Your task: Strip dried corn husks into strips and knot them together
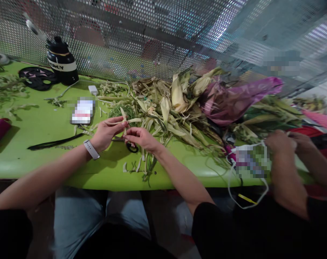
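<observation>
My left hand [107, 133], with a white watch on the wrist, pinches a pale corn husk strip [125, 121] above the green table [44, 126]. My right hand [141, 138] is closed close beside it, fingers pinched on the same strip's lower part. Black-handled scissors [131, 146] lie on the table under my hands. Cut husk bits [137, 166] lie near the table's front edge. A big pile of corn husks and ears [174, 108] lies just behind my hands.
A pink plastic bag [233, 99] lies on the pile. A co-worker's hands [284, 144] work at the right. A phone [82, 111], a black bottle [62, 61], a black strap [54, 142] and a black disc [36, 77] are on the left. Perforated metal backs the table.
</observation>
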A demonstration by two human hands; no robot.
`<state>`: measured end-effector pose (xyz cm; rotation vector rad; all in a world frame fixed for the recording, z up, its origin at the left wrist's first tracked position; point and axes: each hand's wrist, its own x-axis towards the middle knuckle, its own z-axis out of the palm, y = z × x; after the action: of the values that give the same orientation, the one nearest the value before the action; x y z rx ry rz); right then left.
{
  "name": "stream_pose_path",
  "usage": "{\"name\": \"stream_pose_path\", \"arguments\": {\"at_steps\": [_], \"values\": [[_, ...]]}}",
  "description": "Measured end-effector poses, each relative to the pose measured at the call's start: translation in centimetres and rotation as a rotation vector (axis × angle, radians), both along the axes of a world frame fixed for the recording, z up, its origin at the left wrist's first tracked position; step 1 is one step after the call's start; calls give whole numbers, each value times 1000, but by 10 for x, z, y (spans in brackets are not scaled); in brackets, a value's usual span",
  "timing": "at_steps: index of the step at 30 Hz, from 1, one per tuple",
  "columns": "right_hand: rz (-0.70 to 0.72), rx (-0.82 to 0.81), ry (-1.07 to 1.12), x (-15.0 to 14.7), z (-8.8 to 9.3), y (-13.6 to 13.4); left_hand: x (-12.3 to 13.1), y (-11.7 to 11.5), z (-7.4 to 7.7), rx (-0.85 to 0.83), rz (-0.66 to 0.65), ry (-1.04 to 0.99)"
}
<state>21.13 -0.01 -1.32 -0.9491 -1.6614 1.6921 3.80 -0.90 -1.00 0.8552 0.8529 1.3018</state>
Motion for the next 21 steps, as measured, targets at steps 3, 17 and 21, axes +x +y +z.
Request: {"name": "stream_pose_path", "arguments": {"at_steps": [3, 17, 21], "values": [[-53, 27, 37, 0, -1, 1, -3, 1, 5, 24, -91, 9], [-96, 99, -41, 8, 9, 1, -4, 0, 4, 92, -123, 78], [-374, 107, 39, 8, 4, 5, -3, -1, 4, 72, -212, 150]]}}
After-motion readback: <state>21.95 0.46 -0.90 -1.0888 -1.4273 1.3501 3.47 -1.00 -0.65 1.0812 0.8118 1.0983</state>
